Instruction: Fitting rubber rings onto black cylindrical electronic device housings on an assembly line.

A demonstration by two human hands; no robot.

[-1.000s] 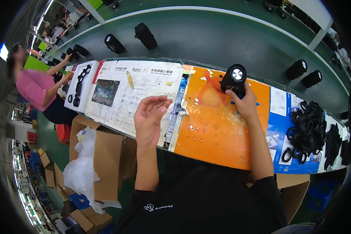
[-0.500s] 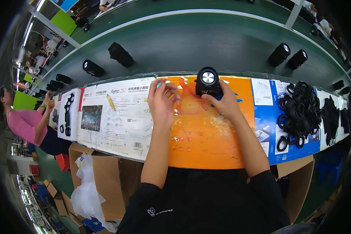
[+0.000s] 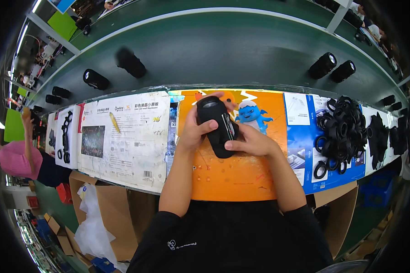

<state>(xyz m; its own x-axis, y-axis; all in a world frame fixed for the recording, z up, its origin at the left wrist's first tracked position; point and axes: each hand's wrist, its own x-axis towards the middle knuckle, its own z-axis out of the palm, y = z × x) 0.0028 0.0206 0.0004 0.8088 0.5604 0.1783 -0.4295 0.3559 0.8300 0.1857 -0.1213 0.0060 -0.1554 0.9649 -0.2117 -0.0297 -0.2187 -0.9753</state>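
A black cylindrical portable speaker [image 3: 212, 123] is held tilted above the orange board [image 3: 237, 177]. My left hand [image 3: 195, 132] wraps round its left side, the thumb pressed across its body. At the lower right end my right hand [image 3: 253, 142] grips it, thumb on top. A narrow strip with pale marks shows on the speaker's side between the hands. Beneath and behind it, the board carries a printed blue cartoon dragon [image 3: 254, 116]. The fingers under the speaker are mostly hidden.
Black rings [image 3: 341, 129] lie heaped on the blue board at right, with flat black pieces [image 3: 377, 139] beyond. More speakers [image 3: 322, 66] stand on the green belt [image 3: 223, 54]. A yellow marker [image 3: 115, 122] lies at left. A person in pink [image 3: 20, 159] works farther left.
The speaker has come nearer to me and turned from end-up to lying tilted. My left hand, free before, has closed on it. The person at left has raised an arm.
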